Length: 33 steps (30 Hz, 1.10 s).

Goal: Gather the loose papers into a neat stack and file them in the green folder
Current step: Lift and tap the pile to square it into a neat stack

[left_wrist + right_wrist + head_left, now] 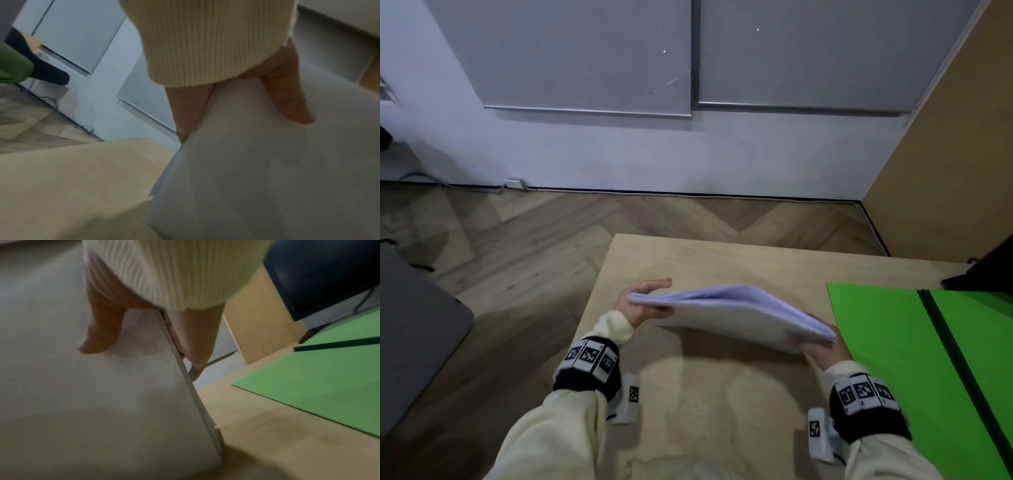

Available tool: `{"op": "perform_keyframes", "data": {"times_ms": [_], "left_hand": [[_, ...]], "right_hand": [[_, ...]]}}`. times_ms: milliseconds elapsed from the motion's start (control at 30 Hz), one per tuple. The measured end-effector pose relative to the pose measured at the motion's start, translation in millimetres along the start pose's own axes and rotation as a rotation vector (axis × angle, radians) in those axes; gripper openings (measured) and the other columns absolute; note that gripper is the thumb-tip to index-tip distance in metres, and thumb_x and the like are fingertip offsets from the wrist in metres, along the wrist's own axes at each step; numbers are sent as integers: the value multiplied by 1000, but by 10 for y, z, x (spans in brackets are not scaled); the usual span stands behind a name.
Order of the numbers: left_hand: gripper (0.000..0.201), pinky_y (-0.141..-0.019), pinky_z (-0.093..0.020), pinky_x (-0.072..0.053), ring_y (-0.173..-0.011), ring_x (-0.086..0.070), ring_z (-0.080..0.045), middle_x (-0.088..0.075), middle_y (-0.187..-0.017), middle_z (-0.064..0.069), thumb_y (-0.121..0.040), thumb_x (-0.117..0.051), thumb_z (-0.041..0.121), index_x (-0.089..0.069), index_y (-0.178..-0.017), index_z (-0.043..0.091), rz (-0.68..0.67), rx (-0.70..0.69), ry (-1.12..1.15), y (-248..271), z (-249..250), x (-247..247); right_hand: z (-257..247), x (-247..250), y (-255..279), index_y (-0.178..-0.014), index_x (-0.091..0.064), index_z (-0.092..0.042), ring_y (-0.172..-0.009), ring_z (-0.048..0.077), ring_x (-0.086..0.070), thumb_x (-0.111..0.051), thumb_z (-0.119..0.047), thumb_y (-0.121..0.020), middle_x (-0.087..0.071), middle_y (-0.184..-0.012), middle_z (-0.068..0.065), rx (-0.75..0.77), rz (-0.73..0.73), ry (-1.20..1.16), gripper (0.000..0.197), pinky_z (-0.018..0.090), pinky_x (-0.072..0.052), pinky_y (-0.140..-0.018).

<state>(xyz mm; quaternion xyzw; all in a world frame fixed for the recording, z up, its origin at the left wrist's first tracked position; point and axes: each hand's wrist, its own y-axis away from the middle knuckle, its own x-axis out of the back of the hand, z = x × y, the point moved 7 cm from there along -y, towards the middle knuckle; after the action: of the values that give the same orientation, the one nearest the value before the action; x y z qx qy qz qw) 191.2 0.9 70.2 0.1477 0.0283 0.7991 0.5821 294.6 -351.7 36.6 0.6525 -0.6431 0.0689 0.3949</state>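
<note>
A stack of white papers [729,313] is held up above the wooden table [722,260], bowed upward in the middle. My left hand [645,301] pinches its left end, thumb on one face and fingers on the other. My right hand [822,347] pinches the right end the same way. In the left wrist view the thumb [287,97] lies on the paper stack [257,178]. In the right wrist view the thumb [100,331] presses the sheet face [92,394] and the fingers [193,344] sit behind the edge. The green folder [914,346] lies open flat on the table to the right.
A dark object [986,270] stands at the table's far right corner, beside a tan partition [945,154]. Wood floor [517,233] and a white wall lie beyond the table; a grey surface [414,329] sits at the left.
</note>
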Motion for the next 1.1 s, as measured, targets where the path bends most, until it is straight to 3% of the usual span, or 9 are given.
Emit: {"op": "perform_keyframes", "data": {"times_ms": [67, 167, 267, 333, 433, 600, 833, 1000, 1100], "left_hand": [[33, -71, -5, -50, -74, -64, 16, -73, -69, 21, -63, -75, -14, -68, -76, 16, 57, 5, 28, -24, 142, -71], [29, -63, -16, -47, -58, -63, 8, -68, -51, 14, -66, -72, -17, -59, -62, 9, 269, -31, 103, -15, 350, 5], [35, -90, -26, -48, -100, -64, -13, -69, -92, 10, -62, -83, 16, -63, -90, 23, 428, -195, -249, 66, 720, 200], [61, -113, -46, -29, -129, -45, -18, -61, -119, 12, -57, -80, 48, -59, -111, 32, 348, -302, -682, 162, 1057, 34], [72, -111, -49, -31, -121, -54, -15, -66, -115, 11, -50, -65, 70, -64, -110, 31, 90, -455, -792, 310, 1510, -448], [34, -78, -36, -56, -83, -70, -12, -76, -84, 3, -61, -70, 40, -74, -90, 22, -59, -363, -475, 271, 1537, -666], [18, -52, -13, -51, -49, -56, 7, -66, -52, 18, -70, -78, 5, -65, -68, 18, 142, -284, 77, 280, 1317, -177], [19, -52, -12, -53, -50, -61, 8, -69, -54, 19, -76, -70, -3, -65, -69, 14, 258, -287, 260, 311, 1230, -216], [19, -56, -14, -54, -57, -65, 5, -73, -61, 16, -68, -77, -1, -67, -73, 14, 197, -283, 295, 322, 1151, -222]], "right_hand": [[-145, -17, 7, -104, -59, -7, -81, 15, -55, -75, -15, -76, -62, -96, 11, 137, -53, -118, 33, 21, -48, -52], [-298, 193, 154, -104, -56, 5, -86, 21, -52, -78, -14, -73, -61, -101, 18, 172, 44, -305, 43, 33, -47, -79], [-690, 376, 350, -66, -53, -10, -84, 22, -55, -77, -11, -73, -64, -76, 11, 310, 14, -311, 24, 34, -42, -76], [-969, 449, 455, -73, -63, 3, -79, 21, -62, -82, -37, -60, -70, -78, 22, 457, -63, -226, 47, 39, -47, -70], [-1426, 483, 719, -84, -70, -5, -63, 1, -57, -75, -41, -63, -75, -71, 2, 693, -137, -60, 42, 36, -50, -63], [-1891, 622, 1136, -90, -71, -15, -76, 23, -69, -71, -34, -72, -74, -76, 2, 953, -165, 66, 26, 41, -55, -70], [-1371, 856, 731, -86, -72, -20, -67, 2, -69, -76, -68, -42, -77, -75, -10, 695, -236, -412, 65, 25, -57, -68], [-1310, 533, 715, -100, -65, -18, -83, 11, -71, -84, -40, -57, -77, -91, -4, 603, -269, -798, 51, 27, -58, -77], [-1316, 477, 717, -105, -60, -18, -89, 12, -68, -63, 6, -74, -75, -94, -6, 633, -260, -838, 39, 27, -56, -84]]}}
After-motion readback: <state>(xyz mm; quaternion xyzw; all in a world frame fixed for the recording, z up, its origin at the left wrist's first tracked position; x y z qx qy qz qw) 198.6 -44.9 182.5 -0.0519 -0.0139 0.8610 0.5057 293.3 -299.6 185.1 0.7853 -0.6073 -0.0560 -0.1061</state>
